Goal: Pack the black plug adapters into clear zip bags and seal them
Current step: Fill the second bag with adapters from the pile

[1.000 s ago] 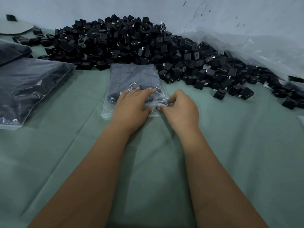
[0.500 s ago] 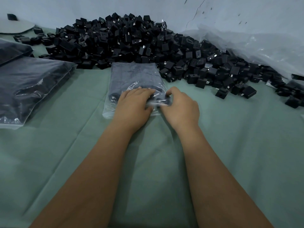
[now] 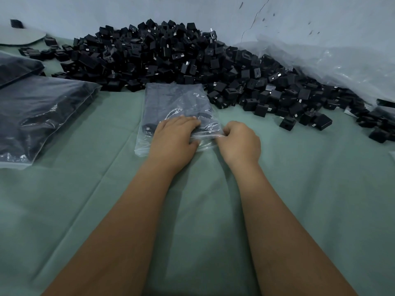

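Surface: green cloth (image 3: pixel 299 189) covered the table where I worked, against a pale wall (image 3: pixel 320 16).
Bag: a clear zip bag (image 3: pixel 171 99) holding dark adapters lay flat at centre, its far end touching the pile.
Left hand: my left hand (image 3: pixel 174 138) lay flat on the bag's near end, fingers straight and pressing down.
Right hand: my right hand (image 3: pixel 239 142) was curled, pinching the bag's near right edge.
Pile: loose black adapters (image 3: pixel 171 54) were heaped along the wall behind the bag.
Left side: filled bags (image 3: pixel 38 116) lay stacked on the cloth.
Right side: crumpled clear plastic (image 3: pixel 331 60) rested against the wall.
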The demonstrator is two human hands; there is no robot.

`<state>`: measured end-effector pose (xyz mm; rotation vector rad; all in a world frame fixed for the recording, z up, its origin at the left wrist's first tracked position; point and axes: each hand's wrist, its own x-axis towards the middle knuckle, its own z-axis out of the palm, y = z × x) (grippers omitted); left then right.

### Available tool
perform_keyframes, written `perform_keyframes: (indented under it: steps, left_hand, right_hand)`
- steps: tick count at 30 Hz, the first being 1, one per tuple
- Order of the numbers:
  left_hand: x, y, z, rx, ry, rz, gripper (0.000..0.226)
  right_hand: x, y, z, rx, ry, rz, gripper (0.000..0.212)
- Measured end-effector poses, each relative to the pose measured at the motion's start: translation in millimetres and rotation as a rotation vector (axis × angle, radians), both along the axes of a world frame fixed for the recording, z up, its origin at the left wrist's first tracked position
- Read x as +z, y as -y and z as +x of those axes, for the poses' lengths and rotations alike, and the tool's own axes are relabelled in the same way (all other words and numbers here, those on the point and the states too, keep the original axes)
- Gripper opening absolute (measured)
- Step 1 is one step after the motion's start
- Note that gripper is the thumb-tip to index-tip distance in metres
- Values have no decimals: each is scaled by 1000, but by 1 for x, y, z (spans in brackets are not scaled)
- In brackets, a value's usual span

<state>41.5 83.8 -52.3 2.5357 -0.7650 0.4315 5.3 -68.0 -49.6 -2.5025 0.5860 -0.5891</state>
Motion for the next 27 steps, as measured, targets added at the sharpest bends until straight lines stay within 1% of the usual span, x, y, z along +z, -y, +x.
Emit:
perform_keyframes:
  steps: [3, 4, 7, 9, 12, 16, 18, 20, 21, 23, 24, 25, 27]
  left_hand:
    - [0, 1, 0, 1, 2, -1, 51]
    - [0, 1, 1, 2, 0, -1, 51]
    - [-1, 1, 1, 5, 0, 2, 52]
    - [-1, 2, 0, 7, -2, -5, 52]
    - [0, 2, 0, 13, 7, -10, 51]
    - [0, 3, 0, 18, 5, -5, 50]
    - [0, 3, -1, 13, 1, 1, 50]
    - [1, 2, -1, -10, -20, 5, 48]
    - [0, 2, -2, -24, -31, 7, 46]
    - [1, 2, -4, -45, -43, 3, 40]
    - [1, 1, -5, -47, -52, -4, 37]
    - [2, 1, -6, -47, -70, -6, 35]
    - [6, 2, -11, -65, -124, 1, 45]
  right_hand:
    - [0, 0, 1, 42, 40, 11, 7]
    - [0, 0, 0, 60, 43, 20, 6]
    - [2, 1, 2, 62, 7, -8, 12]
    - [5, 3, 8, 36, -35, -37, 11]
    - [9, 7, 16, 3, -94, -23, 8]
    - [8, 9, 21, -71, -142, -79, 35]
    - [6, 8, 21, -93, -131, -96, 36]
    - [4, 7, 16, -62, -64, -50, 24]
    - [3, 7, 12, -5, -2, 9, 21]
    - [1, 5, 4, 196, 165, 167, 34]
    - [3, 3, 0, 300, 245, 245, 36]
    - [5, 1, -4, 381, 313, 300, 33]
    - [7, -2, -7, 454, 390, 353, 29]
